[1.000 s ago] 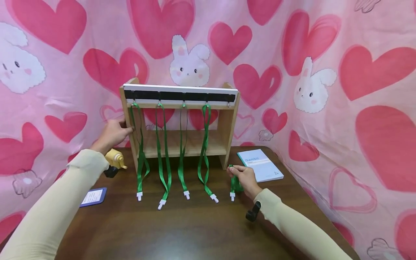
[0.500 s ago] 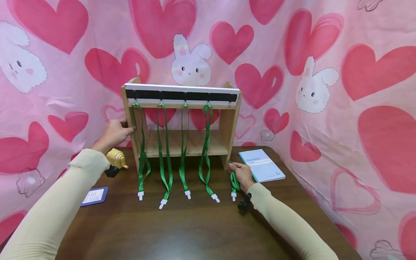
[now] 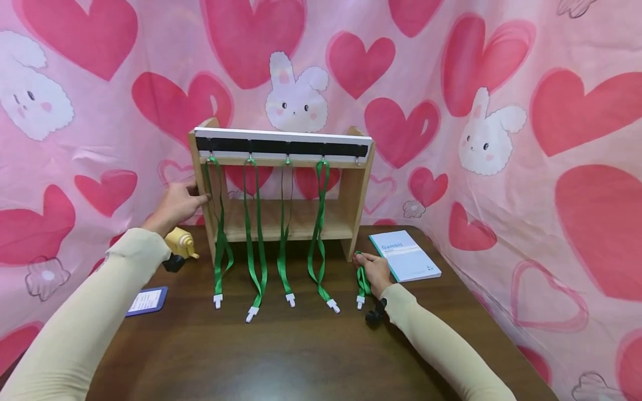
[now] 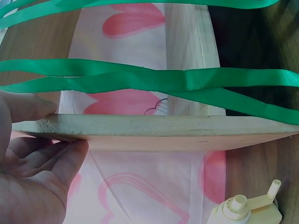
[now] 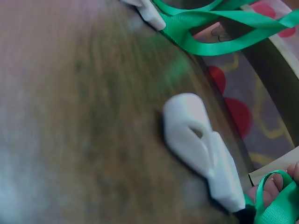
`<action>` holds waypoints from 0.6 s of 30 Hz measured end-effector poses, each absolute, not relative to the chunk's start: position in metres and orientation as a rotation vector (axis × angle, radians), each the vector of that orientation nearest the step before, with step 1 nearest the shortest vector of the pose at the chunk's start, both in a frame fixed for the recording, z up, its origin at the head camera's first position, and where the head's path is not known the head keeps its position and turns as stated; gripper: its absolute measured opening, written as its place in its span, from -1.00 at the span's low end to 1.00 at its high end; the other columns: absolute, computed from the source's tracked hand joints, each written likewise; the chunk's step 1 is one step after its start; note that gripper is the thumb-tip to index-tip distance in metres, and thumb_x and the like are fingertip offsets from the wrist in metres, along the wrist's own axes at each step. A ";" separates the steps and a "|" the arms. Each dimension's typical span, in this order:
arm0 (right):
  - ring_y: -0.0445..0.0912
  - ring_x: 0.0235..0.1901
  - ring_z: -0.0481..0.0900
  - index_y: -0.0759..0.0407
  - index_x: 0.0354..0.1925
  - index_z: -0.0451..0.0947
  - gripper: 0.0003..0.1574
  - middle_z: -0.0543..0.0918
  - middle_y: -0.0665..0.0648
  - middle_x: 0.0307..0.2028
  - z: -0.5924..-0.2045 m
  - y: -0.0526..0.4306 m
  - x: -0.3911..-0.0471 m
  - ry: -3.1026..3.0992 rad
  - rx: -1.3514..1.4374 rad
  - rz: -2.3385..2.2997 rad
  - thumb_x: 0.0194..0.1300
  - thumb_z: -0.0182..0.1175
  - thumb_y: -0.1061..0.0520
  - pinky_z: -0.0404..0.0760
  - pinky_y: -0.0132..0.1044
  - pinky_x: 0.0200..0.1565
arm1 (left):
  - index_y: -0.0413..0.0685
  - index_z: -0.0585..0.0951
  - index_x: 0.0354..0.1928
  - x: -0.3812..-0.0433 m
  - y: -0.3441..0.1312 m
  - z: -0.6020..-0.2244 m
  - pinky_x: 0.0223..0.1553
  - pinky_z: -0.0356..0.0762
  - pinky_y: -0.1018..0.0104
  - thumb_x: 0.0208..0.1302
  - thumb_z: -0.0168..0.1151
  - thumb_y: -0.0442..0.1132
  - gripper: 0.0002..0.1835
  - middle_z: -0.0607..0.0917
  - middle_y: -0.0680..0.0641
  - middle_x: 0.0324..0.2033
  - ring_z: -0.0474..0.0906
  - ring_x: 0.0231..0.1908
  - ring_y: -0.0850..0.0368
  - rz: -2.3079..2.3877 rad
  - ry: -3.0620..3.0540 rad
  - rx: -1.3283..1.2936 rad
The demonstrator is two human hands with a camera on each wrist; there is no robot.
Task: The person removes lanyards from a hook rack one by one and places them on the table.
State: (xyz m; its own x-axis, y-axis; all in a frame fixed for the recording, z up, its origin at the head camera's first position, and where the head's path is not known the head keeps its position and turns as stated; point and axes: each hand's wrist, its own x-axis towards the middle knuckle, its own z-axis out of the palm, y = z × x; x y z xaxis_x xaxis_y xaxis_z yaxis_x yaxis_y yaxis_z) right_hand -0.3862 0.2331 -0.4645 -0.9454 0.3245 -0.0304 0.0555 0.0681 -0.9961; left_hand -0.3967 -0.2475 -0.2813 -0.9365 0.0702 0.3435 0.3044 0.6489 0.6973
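A small wooden shelf (image 3: 362, 195) with a hook strip (image 3: 281, 147) along its top front stands at the back of the table. My left hand (image 3: 176, 205) grips its left side panel (image 4: 140, 126), thumb on one face and fingers on the other. Several green lanyards (image 4: 205, 79) hang from the hooks, white clips at their lower ends. The rightmost hook (image 3: 358, 161) bears no lanyard. Just below the shelf's right foot, my right hand (image 3: 376, 273) pinches a gathered green lanyard (image 3: 363, 281). Its white clip (image 5: 187, 133) hangs down close to the tabletop; whether it touches is unclear.
A white-and-blue notebook (image 3: 408, 257) lies right of the right hand. Left of the shelf is a yellow object with a crank handle (image 3: 180, 243), partly behind the left wrist. A blue-framed card holder (image 3: 149, 301) lies beside the left forearm. Patterned cloth (image 3: 416, 67) surrounds the table.
My right hand has shifted slightly left and its forearm has swung inward, still holding the gathered lanyard. The left hand keeps its grip on the shelf. The view has drifted slightly.
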 end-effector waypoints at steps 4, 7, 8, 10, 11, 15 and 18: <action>-0.19 -0.30 0.75 0.35 0.02 0.71 -0.62 0.84 0.21 -0.23 -0.468 0.234 -0.383 -2.180 -0.446 1.920 0.35 0.33 0.12 0.61 -0.50 -0.34 | -0.28 0.52 0.32 -0.397 -0.247 -0.286 0.20 0.58 -0.15 0.43 0.17 -0.19 -0.51 0.65 -0.42 0.15 0.62 0.10 -0.19 -1.164 -2.586 -0.317; -0.21 -0.33 0.73 0.32 0.00 0.73 -0.63 0.84 0.21 -0.23 -0.468 0.233 -0.382 -2.217 -0.452 1.859 0.33 0.35 0.10 0.59 -0.49 -0.37 | -0.29 0.52 0.32 -0.397 -0.246 -0.288 0.19 0.58 -0.16 0.43 0.18 -0.19 -0.50 0.64 -0.43 0.15 0.63 0.10 -0.22 -1.172 -2.575 -0.323; -0.21 -0.33 0.73 0.30 -0.01 0.74 -0.63 0.84 0.21 -0.22 -0.467 0.232 -0.382 -2.232 -0.452 1.835 0.32 0.36 0.08 0.58 -0.49 -0.36 | -0.29 0.51 0.33 -0.397 -0.247 -0.288 0.19 0.58 -0.17 0.43 0.18 -0.18 -0.50 0.64 -0.43 0.15 0.63 0.11 -0.23 -1.175 -2.572 -0.323; -0.24 -0.34 0.71 0.26 -0.01 0.75 -0.63 0.84 0.19 -0.21 -0.466 0.231 -0.382 -2.264 -0.457 1.786 0.32 0.37 0.05 0.56 -0.49 -0.36 | -0.28 0.51 0.33 -0.396 -0.247 -0.286 0.20 0.58 -0.17 0.43 0.18 -0.19 -0.50 0.64 -0.43 0.16 0.62 0.11 -0.25 -1.186 -2.567 -0.314; -0.25 -0.34 0.69 0.25 -0.02 0.76 -0.63 0.84 0.18 -0.21 -0.466 0.231 -0.382 -2.274 -0.462 1.773 0.31 0.37 0.04 0.55 -0.48 -0.35 | -0.28 0.51 0.33 -0.396 -0.246 -0.285 0.20 0.58 -0.17 0.43 0.18 -0.19 -0.50 0.64 -0.43 0.15 0.62 0.12 -0.25 -1.188 -2.564 -0.312; -0.24 -0.32 0.63 0.19 -0.02 0.77 -0.64 0.85 0.13 -0.21 -0.463 0.230 -0.384 -2.317 -0.485 1.714 0.31 0.37 0.01 0.53 -0.45 -0.32 | -0.26 0.52 0.33 -0.397 -0.246 -0.281 0.20 0.59 -0.15 0.43 0.18 -0.21 -0.51 0.65 -0.42 0.15 0.62 0.12 -0.25 -1.199 -2.550 -0.306; -0.14 -0.19 0.61 0.17 -0.02 0.77 -0.63 0.84 0.13 -0.15 -0.462 0.230 -0.383 -2.355 -0.500 1.679 0.32 0.36 -0.01 0.51 -0.44 -0.27 | -0.25 0.52 0.33 -0.397 -0.247 -0.281 0.20 0.59 -0.16 0.43 0.18 -0.21 -0.51 0.64 -0.42 0.16 0.62 0.12 -0.25 -1.202 -2.551 -0.300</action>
State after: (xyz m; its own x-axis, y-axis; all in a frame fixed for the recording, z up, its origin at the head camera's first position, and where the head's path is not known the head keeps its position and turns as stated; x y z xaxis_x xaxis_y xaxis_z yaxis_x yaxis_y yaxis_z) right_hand -0.3834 0.2299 -0.4619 -0.9212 0.3880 -0.0282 0.1531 0.2949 -0.9432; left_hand -0.3969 -0.2472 -0.2813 -0.9319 0.0584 0.3580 0.3133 0.6270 0.7133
